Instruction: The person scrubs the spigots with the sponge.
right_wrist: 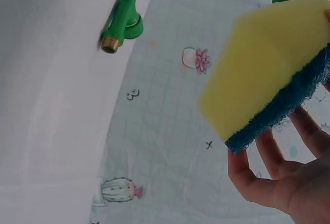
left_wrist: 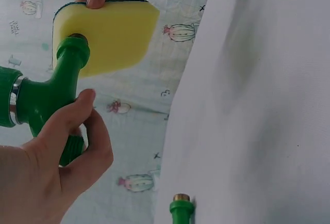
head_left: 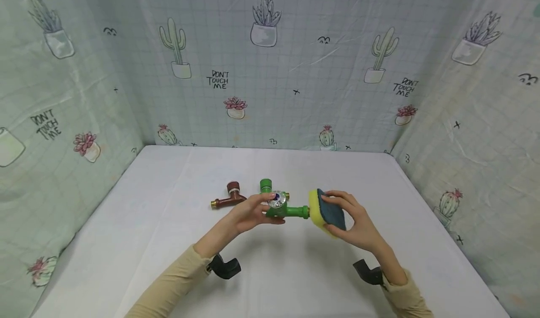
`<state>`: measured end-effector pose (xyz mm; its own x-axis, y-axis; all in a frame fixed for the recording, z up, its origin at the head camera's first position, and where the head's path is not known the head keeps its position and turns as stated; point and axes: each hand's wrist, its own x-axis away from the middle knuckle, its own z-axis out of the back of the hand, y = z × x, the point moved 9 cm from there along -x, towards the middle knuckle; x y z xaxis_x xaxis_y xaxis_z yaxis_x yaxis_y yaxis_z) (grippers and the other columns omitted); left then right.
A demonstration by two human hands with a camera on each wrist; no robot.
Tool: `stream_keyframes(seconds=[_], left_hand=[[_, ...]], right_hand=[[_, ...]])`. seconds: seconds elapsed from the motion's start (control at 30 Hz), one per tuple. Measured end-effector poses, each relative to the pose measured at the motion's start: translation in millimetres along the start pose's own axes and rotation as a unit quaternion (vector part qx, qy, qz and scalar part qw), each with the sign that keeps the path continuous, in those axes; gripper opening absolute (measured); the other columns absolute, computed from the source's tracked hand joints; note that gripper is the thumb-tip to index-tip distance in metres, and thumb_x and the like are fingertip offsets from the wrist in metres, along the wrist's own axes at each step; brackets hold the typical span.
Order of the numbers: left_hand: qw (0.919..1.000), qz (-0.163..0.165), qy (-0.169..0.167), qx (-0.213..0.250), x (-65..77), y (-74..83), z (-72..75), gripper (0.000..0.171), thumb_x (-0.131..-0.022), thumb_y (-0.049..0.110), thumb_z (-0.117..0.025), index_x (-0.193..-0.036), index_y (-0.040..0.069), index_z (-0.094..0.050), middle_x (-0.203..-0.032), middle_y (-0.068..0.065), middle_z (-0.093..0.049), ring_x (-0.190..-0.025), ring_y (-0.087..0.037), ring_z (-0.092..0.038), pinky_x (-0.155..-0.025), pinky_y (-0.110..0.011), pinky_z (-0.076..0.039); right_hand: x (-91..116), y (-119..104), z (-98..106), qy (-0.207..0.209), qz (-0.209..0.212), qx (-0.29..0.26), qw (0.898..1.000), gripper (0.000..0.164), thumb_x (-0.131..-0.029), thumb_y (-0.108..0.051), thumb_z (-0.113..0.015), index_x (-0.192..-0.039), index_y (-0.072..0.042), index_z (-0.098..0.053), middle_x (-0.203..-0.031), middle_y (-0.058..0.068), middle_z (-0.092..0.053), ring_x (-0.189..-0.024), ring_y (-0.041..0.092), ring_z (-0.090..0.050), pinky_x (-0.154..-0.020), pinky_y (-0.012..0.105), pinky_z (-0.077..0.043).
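Observation:
My left hand (head_left: 251, 212) grips a green valve (head_left: 298, 211) with a round knob, its thumb and fingers curled about the body. In the left wrist view the valve's pipe (left_wrist: 66, 74) points up at the sponge. My right hand (head_left: 356, 222) holds a yellow sponge (head_left: 314, 205) with a dark blue-green scouring side, fingers spread over that rough side. The sponge's yellow face (left_wrist: 116, 38) meets the brass end of the pipe. Both things are held up above the table.
A second green valve (head_left: 266, 185) lies on the white table (head_left: 202, 168) behind the left hand, partly hidden. To its left lies a brown valve (head_left: 234, 199) with a brass end. Patterned cloth walls (head_left: 270, 84) enclose the back and sides.

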<state>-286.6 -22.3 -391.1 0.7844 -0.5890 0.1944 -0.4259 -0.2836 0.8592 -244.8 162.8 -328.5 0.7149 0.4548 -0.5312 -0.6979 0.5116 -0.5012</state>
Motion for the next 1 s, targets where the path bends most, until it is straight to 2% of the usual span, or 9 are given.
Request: stream_keyframes(seconds=[0.1, 0.17, 0.33, 0.43, 0.53, 0.63, 0.77, 0.87, 1.0], left_hand=[[0.9978, -0.023, 0.049, 0.038, -0.2, 1.2, 7.6, 0.056, -0.087, 0.018, -0.047, -0.136, 0.003, -0.025, -0.134, -0.020, -0.037, -0.115, -0.029, -0.046, -0.093, -0.051, -0.041], [0.9941, -0.032, 0.071, 0.076, -0.2, 0.0, 10.5, 0.056, -0.087, 0.019, -0.048, -0.137, 0.006, -0.025, -0.139, -0.020, -0.031, -0.124, -0.035, -0.037, -0.095, -0.050, -0.039], [0.9849, -0.023, 0.070, 0.157, -1.0, -7.0, 6.4, 0.063, -0.089, 0.025, -0.047, -0.142, 0.019, -0.013, -0.141, -0.025, -0.020, -0.128, -0.045, -0.024, -0.099, -0.052, -0.030], [0.9862, -0.008, 0.048, 0.158, -0.7, -9.9, -1.1, 0.065, -0.090, 0.028, -0.045, -0.142, 0.017, -0.006, -0.140, -0.028, -0.018, -0.128, -0.048, -0.021, -0.100, -0.054, -0.026], [0.9915, -0.003, 0.014, 0.130, 0.3, -11.0, -9.1, 0.064, -0.091, 0.030, -0.040, -0.141, 0.010, -0.006, -0.140, -0.025, -0.016, -0.129, -0.046, -0.020, -0.101, -0.051, -0.027], [0.9947, 0.003, -0.003, 0.103, 2.1, -12.5, -12.7, 0.058, -0.093, 0.032, -0.037, -0.140, 0.006, -0.014, -0.139, -0.023, -0.022, -0.129, -0.040, -0.025, -0.099, -0.043, -0.038], [0.9951, 0.011, -0.019, 0.096, 4.5, -15.0, -14.0, 0.057, -0.094, 0.035, -0.035, -0.140, 0.006, -0.020, -0.132, -0.018, -0.031, -0.128, -0.036, -0.029, -0.086, -0.034, -0.049], [0.9931, 0.019, -0.051, 0.104, 6.5, -19.2, -17.8, 0.058, -0.093, 0.035, -0.033, -0.142, 0.008, -0.017, -0.127, -0.014, -0.033, -0.129, -0.043, -0.024, -0.092, -0.041, -0.046], [0.9894, 0.026, -0.088, 0.112, 8.8, -25.8, -22.5, 0.054, -0.092, 0.032, -0.033, -0.141, 0.017, -0.017, -0.123, -0.011, -0.035, -0.127, -0.050, -0.023, -0.097, -0.051, -0.036]], right_hand=[[2, -7, -7, -0.006, 0.020, -0.011, 1.000, 0.061, -0.063, -0.005, -0.078, -0.120, -0.009, -0.053, -0.124, 0.010, -0.048, -0.113, 0.019, -0.042, -0.081, 0.034, -0.047], [3, -13, -14, -0.014, 0.033, -0.019, 0.999, 0.063, -0.063, -0.006, -0.078, -0.120, -0.010, -0.053, -0.124, 0.011, -0.047, -0.113, 0.019, -0.042, -0.081, 0.032, -0.048], [5, -29, -30, -0.031, 0.050, -0.022, 0.998, 0.065, -0.064, -0.010, -0.078, -0.123, -0.016, -0.052, -0.126, 0.008, -0.046, -0.113, 0.017, -0.040, -0.082, 0.033, -0.048], [4, -38, -37, -0.037, 0.062, 0.010, 0.997, 0.060, -0.069, -0.020, -0.075, -0.125, -0.020, -0.051, -0.128, 0.006, -0.045, -0.110, 0.015, -0.038, -0.081, 0.036, -0.048], [1, -44, -39, -0.028, 0.070, 0.051, 0.996, 0.055, -0.074, -0.031, -0.070, -0.125, -0.024, -0.051, -0.128, 0.004, -0.045, -0.108, 0.015, -0.036, -0.078, 0.038, -0.046], [-2, -45, -39, -0.010, 0.080, 0.079, 0.994, 0.052, -0.075, -0.037, -0.067, -0.124, -0.024, -0.052, -0.127, 0.004, -0.046, -0.105, 0.016, -0.037, -0.077, 0.040, -0.045], [-4, -46, -38, 0.009, 0.091, 0.102, 0.991, 0.050, -0.077, -0.040, -0.065, -0.123, -0.024, -0.054, -0.125, 0.007, -0.048, -0.104, 0.019, -0.038, -0.075, 0.043, -0.045], [-7, -41, -33, 0.026, 0.079, 0.110, 0.990, 0.050, -0.078, -0.042, -0.062, -0.123, -0.023, -0.054, -0.125, 0.009, -0.047, -0.104, 0.021, -0.039, -0.075, 0.044, -0.045], [-14, -26, -22, 0.053, 0.043, 0.104, 0.992, 0.053, -0.073, -0.029, -0.071, -0.122, -0.021, -0.054, -0.126, 0.010, -0.046, -0.104, 0.022, -0.039, -0.076, 0.046, -0.046]])
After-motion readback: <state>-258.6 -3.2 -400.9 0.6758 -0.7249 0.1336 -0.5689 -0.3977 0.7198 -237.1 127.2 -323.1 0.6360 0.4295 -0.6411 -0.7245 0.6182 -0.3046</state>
